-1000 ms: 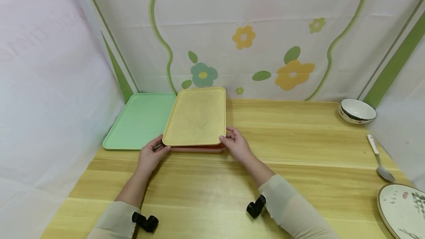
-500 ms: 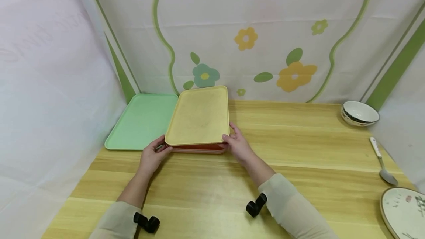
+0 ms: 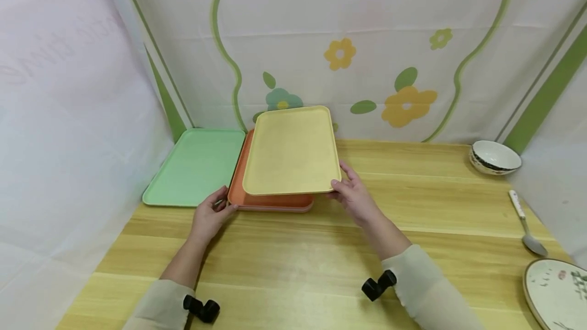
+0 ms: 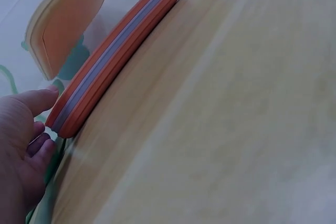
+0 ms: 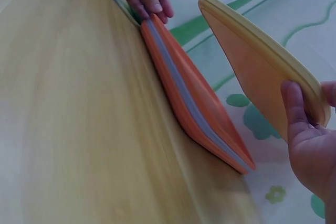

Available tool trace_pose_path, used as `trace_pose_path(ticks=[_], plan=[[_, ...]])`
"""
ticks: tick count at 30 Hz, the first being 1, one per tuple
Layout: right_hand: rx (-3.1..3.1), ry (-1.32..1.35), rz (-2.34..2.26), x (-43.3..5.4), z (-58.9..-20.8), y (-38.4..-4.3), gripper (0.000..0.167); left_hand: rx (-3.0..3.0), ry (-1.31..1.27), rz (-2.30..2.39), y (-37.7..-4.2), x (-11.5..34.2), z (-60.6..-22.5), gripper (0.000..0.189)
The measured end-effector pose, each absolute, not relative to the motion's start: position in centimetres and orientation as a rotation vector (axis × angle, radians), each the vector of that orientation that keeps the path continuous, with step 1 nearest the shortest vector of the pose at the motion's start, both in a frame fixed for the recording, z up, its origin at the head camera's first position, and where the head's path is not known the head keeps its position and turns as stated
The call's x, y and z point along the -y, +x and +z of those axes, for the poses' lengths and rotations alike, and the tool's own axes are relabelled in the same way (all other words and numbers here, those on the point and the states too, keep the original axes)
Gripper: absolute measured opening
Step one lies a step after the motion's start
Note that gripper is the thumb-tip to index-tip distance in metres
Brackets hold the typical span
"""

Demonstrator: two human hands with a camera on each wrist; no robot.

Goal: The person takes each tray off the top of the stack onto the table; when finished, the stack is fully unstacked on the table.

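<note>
My right hand (image 3: 356, 201) pinches the near right corner of a yellow tray (image 3: 292, 152), thumb on top and fingers beneath. The yellow tray is held up and tilted above a stack of trays, shifted to the right of it. On top of that stack lies an orange tray (image 3: 238, 183); below it shows the edge of a lavender tray (image 4: 109, 55), with another orange edge underneath. At the stack's near left corner, my left hand (image 3: 208, 218) holds the edge between thumb and fingers. A green tray (image 3: 194, 167) lies flat just left of the stack.
A patterned bowl (image 3: 495, 158) stands at the back right of the wooden table (image 3: 284, 274). In front of it lie a spoon (image 3: 527, 225) with a white handle and a decorated plate (image 3: 555, 289). A flowered cloth (image 3: 293, 29) hangs behind.
The right hand has lifted the yellow tray and carried it to the right, uncovering the orange tray. My left hand stays at the stack's corner, no longer at the yellow tray.
</note>
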State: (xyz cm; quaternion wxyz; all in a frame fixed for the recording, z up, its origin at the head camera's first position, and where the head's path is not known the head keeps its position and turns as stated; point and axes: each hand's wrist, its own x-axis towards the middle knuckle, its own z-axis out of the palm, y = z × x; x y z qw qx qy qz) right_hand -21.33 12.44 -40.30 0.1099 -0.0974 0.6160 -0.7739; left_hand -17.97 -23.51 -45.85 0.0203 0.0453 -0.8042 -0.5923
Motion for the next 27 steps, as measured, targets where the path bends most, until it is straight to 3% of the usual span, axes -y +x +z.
trace_pose_path(ticks=[14, 27], plan=[[-1.780, -0.474, -2.362, -19.6, -38.2, -19.9, 0.069, 2.474, 0.189, -1.747, -17.8, 22.7, -46.4, 0.059], [-1.645, -0.546, -2.523, -26.4, -38.9, -18.6, 0.059, 2.535, 0.194, -1.692, -18.1, 22.8, -46.5, 0.061]])
